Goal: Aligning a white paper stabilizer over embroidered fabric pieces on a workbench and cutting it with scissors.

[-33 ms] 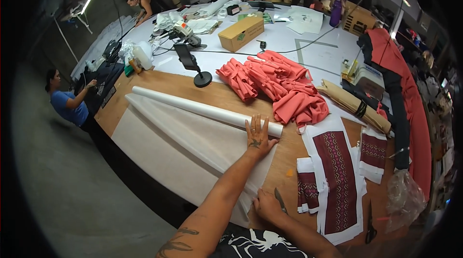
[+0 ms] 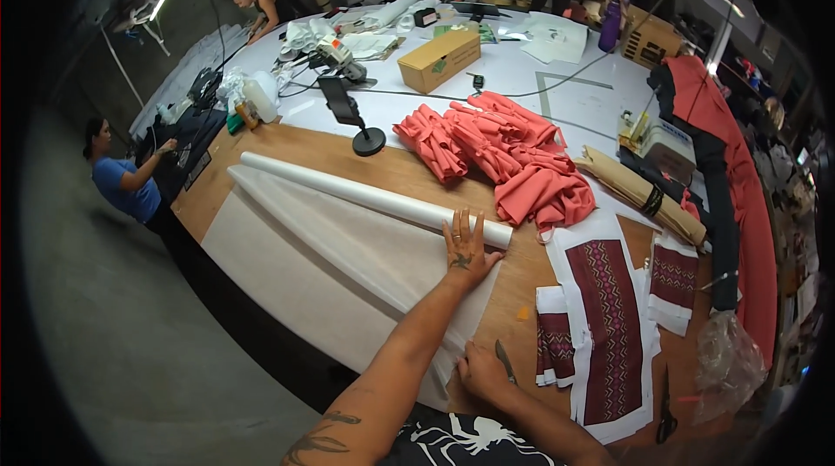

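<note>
A roll of thin white sheet material (image 2: 374, 196) lies across the wooden table, its loose sheet (image 2: 313, 266) spread toward me with a long fold. My left hand (image 2: 467, 247) rests palm down near the roll's right end, fingers spread over the tube and thumb out to the right. Closer to me, my right hand (image 2: 484, 375) is closed at the sheet's near right edge, appearing to pinch it; the fingertips are partly hidden. Just beside this hand a dark-bladed cutting tool (image 2: 504, 360) lies on the wood.
Right of my hands lie maroon patterned panels (image 2: 606, 327) on white backing, black scissors (image 2: 667, 418) and a clear plastic bag (image 2: 731, 353). Beyond the roll are coral fabric bundles (image 2: 500, 153), a phone stand (image 2: 369, 140) and a cardboard box (image 2: 440, 60). A person in blue (image 2: 126, 183) stands left.
</note>
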A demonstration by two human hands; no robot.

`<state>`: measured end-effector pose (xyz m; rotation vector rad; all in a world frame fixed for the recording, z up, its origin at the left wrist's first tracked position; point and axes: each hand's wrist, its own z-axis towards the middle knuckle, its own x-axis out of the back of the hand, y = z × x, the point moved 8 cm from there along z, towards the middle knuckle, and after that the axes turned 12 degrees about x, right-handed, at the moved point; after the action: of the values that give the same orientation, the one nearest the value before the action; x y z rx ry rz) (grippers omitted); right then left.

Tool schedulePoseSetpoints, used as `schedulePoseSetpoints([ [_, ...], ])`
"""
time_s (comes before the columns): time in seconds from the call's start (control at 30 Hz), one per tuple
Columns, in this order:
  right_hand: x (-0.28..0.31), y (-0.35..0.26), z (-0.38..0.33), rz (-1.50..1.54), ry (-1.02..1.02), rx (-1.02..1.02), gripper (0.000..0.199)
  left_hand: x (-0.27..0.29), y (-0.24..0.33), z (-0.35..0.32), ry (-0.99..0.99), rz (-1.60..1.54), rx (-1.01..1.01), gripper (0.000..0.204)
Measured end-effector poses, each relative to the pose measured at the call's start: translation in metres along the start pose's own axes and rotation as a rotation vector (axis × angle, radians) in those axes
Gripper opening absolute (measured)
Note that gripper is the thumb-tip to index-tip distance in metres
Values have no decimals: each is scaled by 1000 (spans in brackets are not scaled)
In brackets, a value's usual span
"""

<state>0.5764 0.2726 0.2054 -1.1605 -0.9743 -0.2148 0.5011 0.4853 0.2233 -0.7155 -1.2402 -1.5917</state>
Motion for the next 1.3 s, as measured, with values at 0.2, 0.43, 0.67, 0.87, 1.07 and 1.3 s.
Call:
schedulePoseSetpoints([
  [0.2, 73, 27, 62, -47, 168, 2, 29, 2, -29, -7, 110, -109, 75, 114],
  [0.43, 137, 87, 179, -225, 347, 266, 59, 8, -25, -9, 152, -136, 96, 107],
  [0.67, 93, 113, 241, -221, -115, 180, 52, 6, -24, -11, 224, -136, 142, 87],
  [0.87, 82, 91, 235, -178, -101, 280, 45, 14, -42, -27, 74, -155, 203, 93],
  [1.07, 70, 62, 195, -68, -124, 172, 45, 36, -52, -66, 77, -151, 211, 91],
  [1.3, 60, 48, 163, 39, -134, 115, 46, 51, -62, -108, 93, -93, 257, 112],
])
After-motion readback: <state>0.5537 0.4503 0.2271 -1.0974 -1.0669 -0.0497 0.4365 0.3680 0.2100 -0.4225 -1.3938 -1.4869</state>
